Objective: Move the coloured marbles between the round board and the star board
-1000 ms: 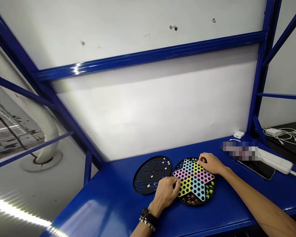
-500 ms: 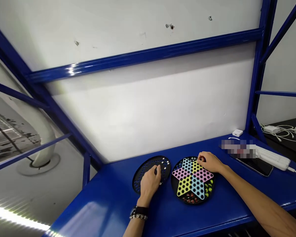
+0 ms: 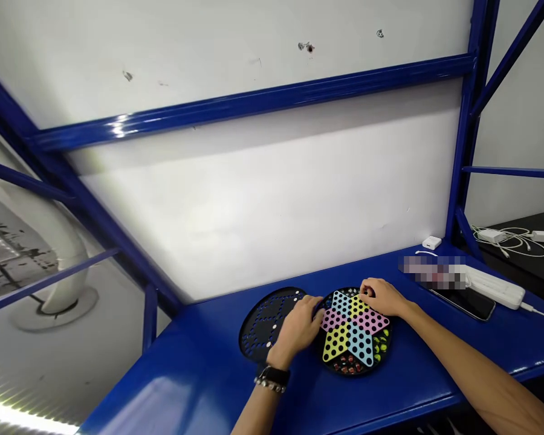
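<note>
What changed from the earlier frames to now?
The left hand went left from the board to over the disc, then back right toward the board's left edge; any hold is unclear. The right hand stayed at the board's far side; board and disc stayed put.

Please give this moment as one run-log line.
left hand: near left edge of star board | right hand: at its upper right | black tray: at left
</note>
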`<state>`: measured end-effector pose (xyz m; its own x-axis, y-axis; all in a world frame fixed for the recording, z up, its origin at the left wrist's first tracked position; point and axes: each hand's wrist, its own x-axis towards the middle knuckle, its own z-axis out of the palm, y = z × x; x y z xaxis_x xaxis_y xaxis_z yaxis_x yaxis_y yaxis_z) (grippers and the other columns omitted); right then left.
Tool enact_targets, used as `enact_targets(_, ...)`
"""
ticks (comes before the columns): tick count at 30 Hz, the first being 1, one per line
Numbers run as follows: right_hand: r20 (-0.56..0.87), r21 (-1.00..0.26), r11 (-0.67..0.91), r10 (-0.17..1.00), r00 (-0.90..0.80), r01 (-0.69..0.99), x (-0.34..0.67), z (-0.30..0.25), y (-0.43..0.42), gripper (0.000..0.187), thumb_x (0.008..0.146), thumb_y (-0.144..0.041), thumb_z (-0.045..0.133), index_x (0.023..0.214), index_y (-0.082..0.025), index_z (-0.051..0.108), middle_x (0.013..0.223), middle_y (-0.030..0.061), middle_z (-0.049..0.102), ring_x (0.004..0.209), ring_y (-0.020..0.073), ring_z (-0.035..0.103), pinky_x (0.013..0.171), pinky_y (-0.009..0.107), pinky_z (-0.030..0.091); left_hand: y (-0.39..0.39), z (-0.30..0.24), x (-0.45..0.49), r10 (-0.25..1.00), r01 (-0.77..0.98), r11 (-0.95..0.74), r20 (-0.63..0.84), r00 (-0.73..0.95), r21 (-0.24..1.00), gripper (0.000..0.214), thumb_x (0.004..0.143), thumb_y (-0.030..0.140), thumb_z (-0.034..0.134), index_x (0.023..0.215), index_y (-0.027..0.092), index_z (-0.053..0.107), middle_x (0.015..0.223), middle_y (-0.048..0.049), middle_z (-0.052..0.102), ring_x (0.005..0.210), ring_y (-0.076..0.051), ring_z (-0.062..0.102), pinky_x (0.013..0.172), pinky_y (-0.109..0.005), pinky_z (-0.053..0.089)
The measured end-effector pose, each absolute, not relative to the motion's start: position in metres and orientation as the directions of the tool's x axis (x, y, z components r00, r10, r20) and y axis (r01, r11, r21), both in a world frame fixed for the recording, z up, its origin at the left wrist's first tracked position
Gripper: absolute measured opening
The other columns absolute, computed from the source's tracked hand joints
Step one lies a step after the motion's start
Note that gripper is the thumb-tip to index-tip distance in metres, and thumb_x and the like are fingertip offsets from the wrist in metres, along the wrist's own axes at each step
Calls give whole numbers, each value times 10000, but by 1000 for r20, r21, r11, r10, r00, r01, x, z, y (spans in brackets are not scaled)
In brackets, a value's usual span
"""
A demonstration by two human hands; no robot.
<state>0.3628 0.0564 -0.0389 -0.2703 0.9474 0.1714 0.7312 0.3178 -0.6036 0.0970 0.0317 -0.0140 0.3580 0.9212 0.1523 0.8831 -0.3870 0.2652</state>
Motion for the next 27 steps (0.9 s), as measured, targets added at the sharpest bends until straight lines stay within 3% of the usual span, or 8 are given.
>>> enact_targets(4, 185, -604, 325, 945, -269, 727, 363, -38, 56, 137, 850, -325, 537, 796, -215, 598, 742, -1, 565, 693, 138, 510, 629, 253, 356, 40, -20, 133, 892, 912, -410, 199, 407, -27, 315, 952, 324, 383, 1121, 171, 601, 1114, -123, 588, 1024, -263, 545, 880, -395, 439)
enact_targets(7, 192, -597, 333, 943, -273, 730, 362, -37, 56, 136, 850, -328, 542, 797, -216, 600, 747, -2, 567, 685, 135, 505, 625, 251, 352, 38, -24, 144, 871, 900, -418, 228, 435, -119, 339, 969, 347, 332, 1059, 153, 595, 1051, -138, 578, 987, -283, 529, 845, -417, 437)
enact_targets(15, 193, -600, 335, 942, -274, 727, 364, -38, 55, 137, 849, -328, 541, 820, -213, 610, 748, -6, 558, 683, 132, 505, 623, 252, 354, 50, -24, 135, 870, 881, -466, 139, 473, -80, 320, 970, 400, 336, 1059, 174, 543, 1036, -104, 560, 907, -238, 569, 800, -361, 458)
enact_targets(22, 195, -606, 333, 943, -272, 722, 363, -38, 55, 113, 844, -302, 555, 824, -211, 618, 747, -7, 559, 690, 132, 510, 634, 254, 363, 70, -26, 128, 845, 850, -527, 99, 525, -14, 304, 992, 268, 246, 1009, 192, 539, 974, -72, 581, 705, -167, 586, 664, -305, 451)
enact_targets(27, 188, -612, 330, 944, -273, 719, 364, -37, 55, 129, 847, -322, 552, 826, -216, 622, 760, -4, 561, 685, 133, 509, 615, 253, 358, 71, -29, 126, 847, 851, -525, 93, 523, 1, 321, 977, 246, 271, 935, 187, 583, 943, -71, 585, 663, -154, 573, 641, -294, 436)
